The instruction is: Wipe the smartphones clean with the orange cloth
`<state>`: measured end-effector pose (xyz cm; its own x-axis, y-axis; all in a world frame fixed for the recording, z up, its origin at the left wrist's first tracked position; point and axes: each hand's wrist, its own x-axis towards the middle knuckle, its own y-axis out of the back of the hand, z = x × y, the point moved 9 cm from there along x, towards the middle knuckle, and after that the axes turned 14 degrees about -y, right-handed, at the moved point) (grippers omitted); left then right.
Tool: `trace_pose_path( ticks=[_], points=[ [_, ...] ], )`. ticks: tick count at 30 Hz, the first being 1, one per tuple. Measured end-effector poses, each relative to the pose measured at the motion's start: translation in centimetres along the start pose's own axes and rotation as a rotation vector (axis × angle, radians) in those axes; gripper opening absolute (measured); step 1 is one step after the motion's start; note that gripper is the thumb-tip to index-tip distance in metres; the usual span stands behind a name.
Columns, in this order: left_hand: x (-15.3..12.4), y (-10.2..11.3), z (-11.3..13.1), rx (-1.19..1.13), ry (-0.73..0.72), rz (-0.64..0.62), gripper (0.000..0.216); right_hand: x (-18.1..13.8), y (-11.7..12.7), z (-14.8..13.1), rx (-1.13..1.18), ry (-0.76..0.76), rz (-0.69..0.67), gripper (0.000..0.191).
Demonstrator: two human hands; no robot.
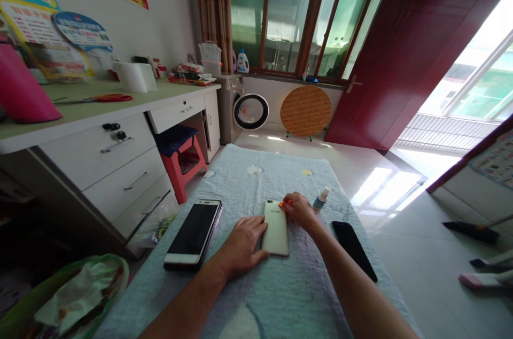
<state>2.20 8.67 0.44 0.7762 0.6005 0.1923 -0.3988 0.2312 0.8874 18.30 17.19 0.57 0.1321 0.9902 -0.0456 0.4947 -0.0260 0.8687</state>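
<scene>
A pale gold smartphone [276,235] lies back side up on a light blue cloth, its camera at the far end. My left hand [244,243] holds it along the left edge, with the fingers near the middle and the thumb by the lower corner. Pinched in my right hand [298,209] is a small orange cloth [285,204], pressed against the phone's upper right edge. Most of that cloth is hidden under the fingers. A small spray bottle [321,200] stands just right of my right hand.
On the left lies a white-framed phone [192,232] atop a dark one. A black phone [353,249] rests at the right, near my right forearm. The blue cloth [256,181] covers the table. A green-rimmed bin [124,275] stands lower left, beside a white desk [120,152].
</scene>
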Motion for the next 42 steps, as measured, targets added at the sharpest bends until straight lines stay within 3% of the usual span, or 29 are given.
trace_pose_path(
  ticks=[7, 13, 19, 27, 42],
  points=[
    [0.0, 0.2, 0.5, -0.088, -0.027, 0.031, 0.066, 0.7, -0.1, 0.2, -0.027, -0.028, 0.042, 0.015],
    [0.1, -0.5, 0.0, -0.102, 0.017, 0.025, 0.073, -0.5, -0.1, -0.2, -0.030, 0.020, 0.025, 0.016],
    [0.4, -0.5, 0.5, -0.077, -0.008, 0.026, 0.067, -1.6, -0.1, -0.2, -0.021, 0.068, -0.006, 0.012],
    [0.5, -0.4, 0.9, -0.067, -0.008, 0.002, 0.066, 0.1, -0.4, -0.4, -0.071, 0.047, 0.028, 0.019],
    [0.6, -0.1, 1.2, -0.104, -0.022, 0.046, 0.062, 1.6, -4.1, -6.0, -0.203, 0.181, -0.017, 0.026]
  ],
)
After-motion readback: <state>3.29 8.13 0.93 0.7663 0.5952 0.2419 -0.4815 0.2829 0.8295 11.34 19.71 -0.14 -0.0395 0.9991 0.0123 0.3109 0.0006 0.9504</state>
